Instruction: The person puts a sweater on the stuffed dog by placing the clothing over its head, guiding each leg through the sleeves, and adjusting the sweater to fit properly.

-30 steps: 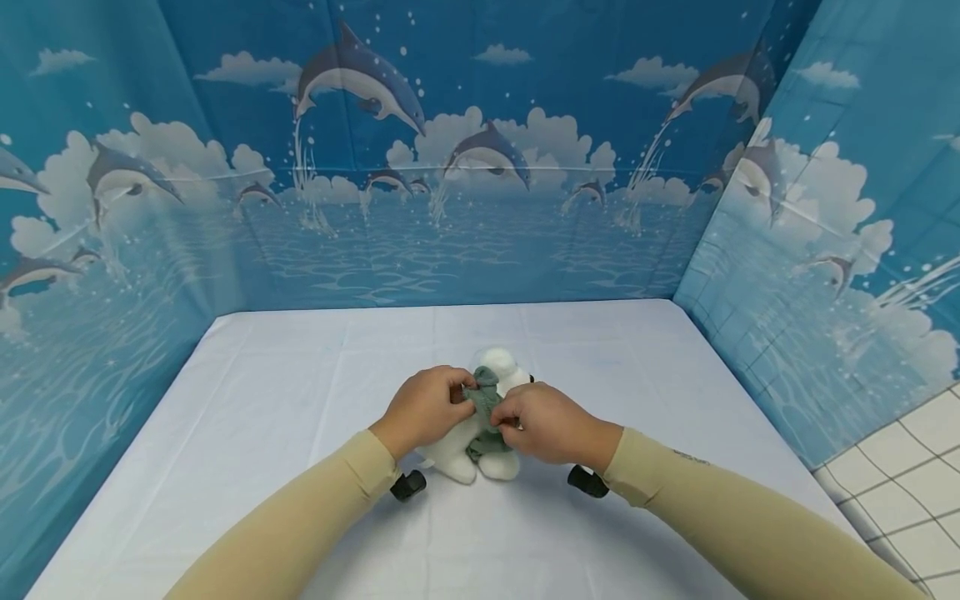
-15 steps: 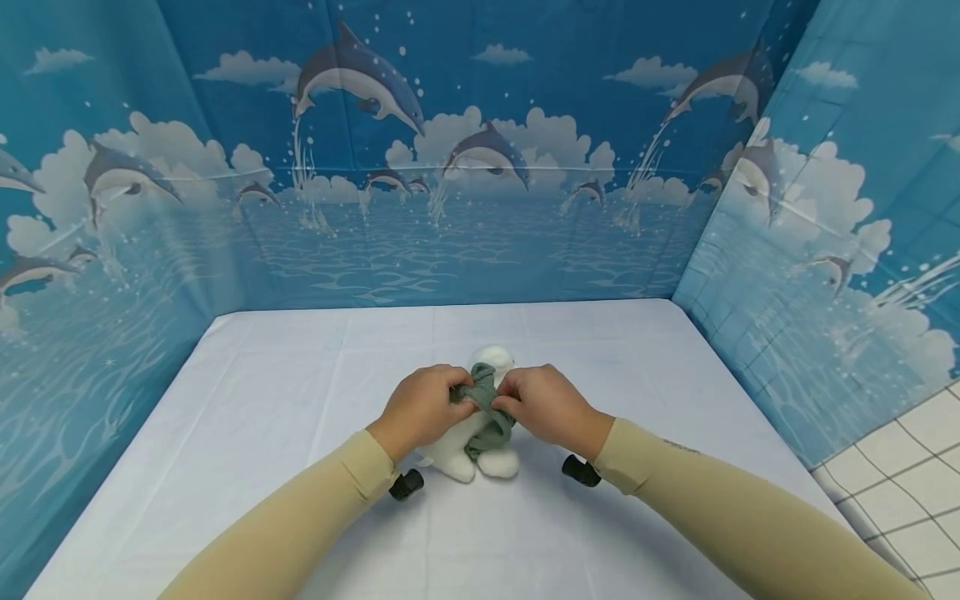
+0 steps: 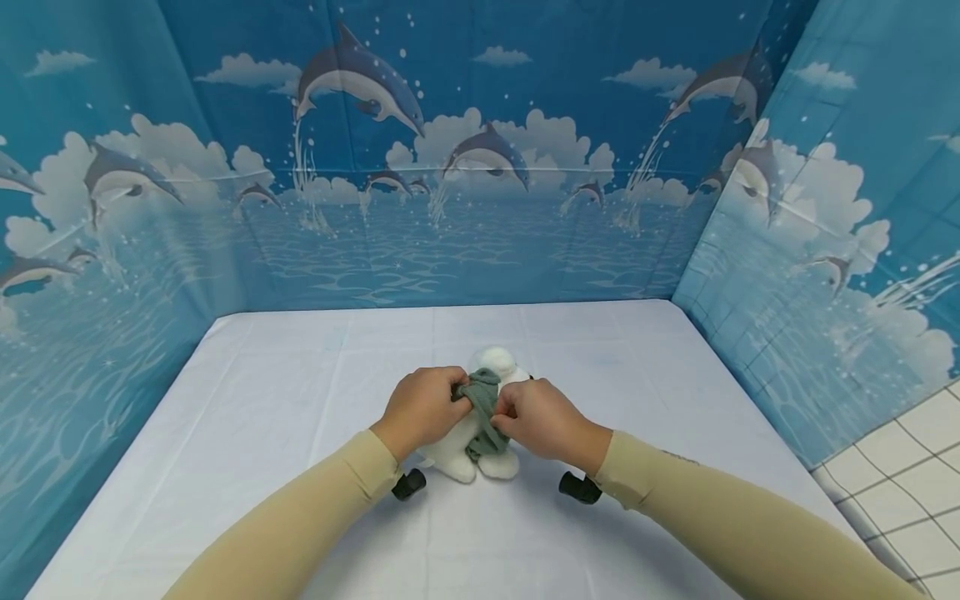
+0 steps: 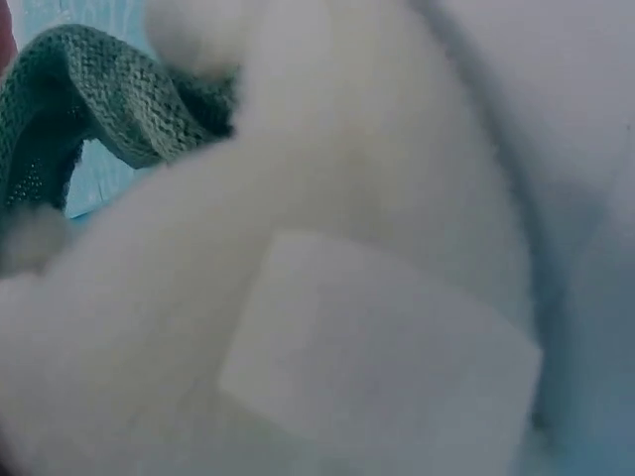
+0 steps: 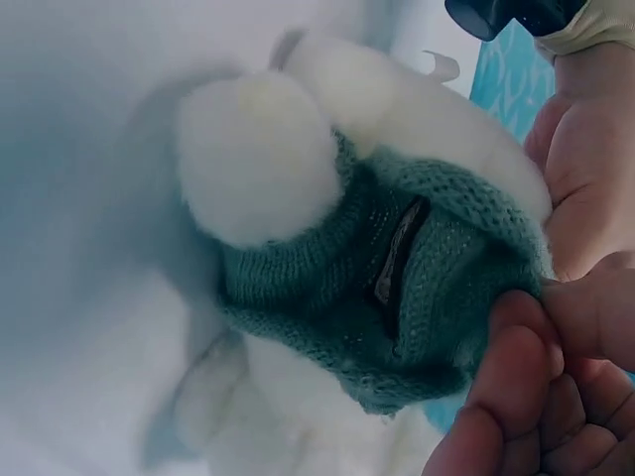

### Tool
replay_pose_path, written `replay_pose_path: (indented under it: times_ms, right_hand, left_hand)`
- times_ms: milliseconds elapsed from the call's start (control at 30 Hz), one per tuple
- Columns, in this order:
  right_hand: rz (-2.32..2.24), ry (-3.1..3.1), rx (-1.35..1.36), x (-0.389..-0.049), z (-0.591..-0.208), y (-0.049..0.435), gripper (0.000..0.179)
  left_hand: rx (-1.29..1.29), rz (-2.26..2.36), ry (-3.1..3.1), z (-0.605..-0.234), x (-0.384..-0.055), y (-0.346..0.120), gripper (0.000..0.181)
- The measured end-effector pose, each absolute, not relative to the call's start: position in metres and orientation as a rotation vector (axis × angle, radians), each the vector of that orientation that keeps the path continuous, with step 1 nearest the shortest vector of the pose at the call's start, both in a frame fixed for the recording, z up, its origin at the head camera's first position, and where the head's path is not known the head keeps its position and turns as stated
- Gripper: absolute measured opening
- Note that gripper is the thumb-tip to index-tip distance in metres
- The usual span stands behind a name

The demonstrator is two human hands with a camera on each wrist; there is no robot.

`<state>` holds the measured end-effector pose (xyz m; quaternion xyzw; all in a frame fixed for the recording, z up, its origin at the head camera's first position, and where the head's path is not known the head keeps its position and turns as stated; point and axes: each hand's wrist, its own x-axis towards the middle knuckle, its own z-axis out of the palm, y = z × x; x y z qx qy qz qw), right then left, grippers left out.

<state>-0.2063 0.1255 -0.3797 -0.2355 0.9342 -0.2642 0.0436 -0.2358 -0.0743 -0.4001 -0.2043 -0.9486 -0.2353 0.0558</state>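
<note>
Green knit garment (image 3: 482, 390) is lying between the left hand (image 3: 426, 404) and the right hand (image 3: 551, 423), its long axis running down the white plush toy (image 3: 450, 457) on the counter (image 3: 300, 358); both hands' fingers are pinching opposite edges, neither hand standing nearer

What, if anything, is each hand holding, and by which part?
A green knitted garment on a white plush toy: left hand pinches its upper part, right hand an open edge.

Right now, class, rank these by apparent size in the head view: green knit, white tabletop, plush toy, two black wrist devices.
White tabletop
Plush toy
Green knit
Left black device and right black device: too alike to rank
</note>
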Motion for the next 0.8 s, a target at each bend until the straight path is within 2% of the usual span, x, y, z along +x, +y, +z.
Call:
replay_pose_path:
  times_ms: [67, 267, 333, 433, 533, 800]
  right_hand:
    - [-0.819, 2.862, -0.721, -0.208, -0.379, 0.125, 0.009]
    - [-0.868, 2.902, -0.676, -0.213, -0.375, 0.125, 0.006]
    - [-0.862, 2.899, -0.689, -0.212, -0.374, 0.124, 0.006]
    - [-0.849, 2.884, -0.706, -0.21, -0.374, 0.124, 0.009]
    - [-0.831, 2.866, -0.741, -0.208, -0.374, 0.123, 0.011]
    - [-0.693, 2.877, -0.785, -0.211, -0.378, 0.122, 0.014]
  left_hand:
    - [-0.631, -0.712, -2.91, -0.399, -0.237, -0.074, 0.007]
    - [-0.67, -0.715, -2.984, -0.398, -0.242, -0.075, 0.043]
    - [-0.662, -0.711, -2.98, -0.4, -0.243, -0.075, 0.041]
    - [-0.635, -0.738, -2.955, -0.4, -0.244, -0.074, 0.023]
    - [-0.589, -0.761, -2.938, -0.4, -0.244, -0.073, 0.014]
    - [-0.561, -0.774, -2.952, -0.396, -0.247, -0.074, 0.035]
